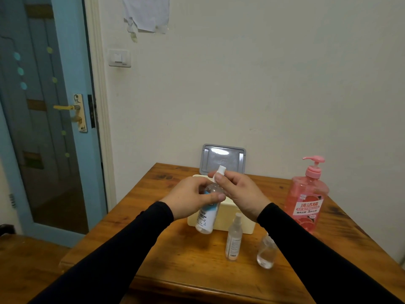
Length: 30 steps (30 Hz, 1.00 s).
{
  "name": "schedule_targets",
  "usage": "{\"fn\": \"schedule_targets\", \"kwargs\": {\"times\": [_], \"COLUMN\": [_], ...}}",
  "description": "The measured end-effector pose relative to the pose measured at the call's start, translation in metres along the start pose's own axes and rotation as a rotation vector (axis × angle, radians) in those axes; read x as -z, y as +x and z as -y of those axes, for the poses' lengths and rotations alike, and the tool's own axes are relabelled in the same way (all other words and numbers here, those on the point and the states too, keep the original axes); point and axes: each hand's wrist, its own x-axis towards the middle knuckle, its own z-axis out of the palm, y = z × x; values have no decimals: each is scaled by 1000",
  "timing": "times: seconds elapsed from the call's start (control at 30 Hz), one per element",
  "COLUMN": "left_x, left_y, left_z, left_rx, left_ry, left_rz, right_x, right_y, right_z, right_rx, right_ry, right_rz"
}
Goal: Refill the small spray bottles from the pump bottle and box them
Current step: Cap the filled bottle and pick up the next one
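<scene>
A person in black sleeves works over a small wooden table (pixel 153 244) pushed against a pale wall at its far edge. The table's left edge drops to open floor beside a blue door (pixel 43 128); the near and right edges show bare wood, with room for moving at the near left.

Held above the table's middle is a clear spray bottle (pixel 207 216) with a blue and white label, tilted with its top leaning to the right. The left hand (pixel 192 197) grips its body, fingers and thumb curled around it. The right hand (pixel 238 191) pinches the bottle's white spray head (pixel 220 171) between thumb and fingertips.

Directly behind the held bottle sits a cream box (pixel 228 218), its grey lid (pixel 222 159) standing upright against the wall. Just near the box, a slim spray bottle (pixel 234 236) stands upright. To its right, partly hidden by the right sleeve, is a short round clear bottle (pixel 266 252); both stand in the way of the right forearm. At the far right stands a tall pink pump bottle (pixel 306 198), well apart from the hands.

On the wall are a light switch (pixel 119 58) and a taped sheet of paper (pixel 146 13).
</scene>
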Motion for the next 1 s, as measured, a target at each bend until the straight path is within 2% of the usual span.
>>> {"fn": "schedule_targets", "kwargs": {"times": [0.13, 0.4, 0.57, 0.63, 0.73, 1.0], "left_x": [2, 0, 2, 2, 1, -5], "left_y": [0, 3, 1, 0, 2, 3], "left_z": [-4, -4, -8, -9, -11, -12], "left_rx": [1, 1, 2, 1, -13, -27], "left_ry": [-22, 33, 11, -28, -37, 9], "left_rz": [20, -7, 26, 24, 1, -47], "right_x": [7, 0, 10, 11, 8, -6], "right_y": [2, 1, 0, 0, -1, -4], "right_z": [3, 1, 8, 10, 7, 1], "right_rx": [-35, 12, -14, -10, 5, -14], "right_ry": [-18, -50, -99, -94, -37, -70], "right_rz": [69, -120, 48, 50, -33, -236]}}
